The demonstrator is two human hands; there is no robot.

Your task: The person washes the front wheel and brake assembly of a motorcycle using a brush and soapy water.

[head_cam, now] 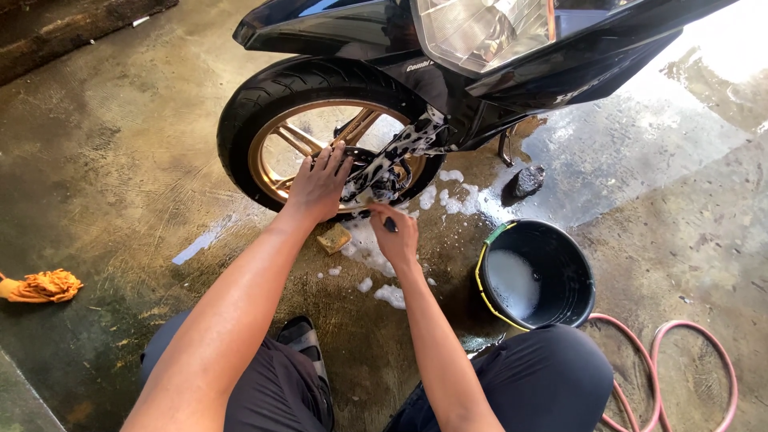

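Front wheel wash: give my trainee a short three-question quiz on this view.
1. True or false: the left hand rests flat on the gold wheel.
2. What lies on the floor under the left hand: A a sponge, B a wrench, C a glove?
3. What does the black bucket hold?

Key: 1 true. 2 A. 3 Soapy water; the right hand grips a small dark tool beside it.

A black bucket (560,276) with soapy water stands on the wet concrete floor (120,160). A pink hose (680,360) coils beside it. An orange rag (44,286) lies well apart.
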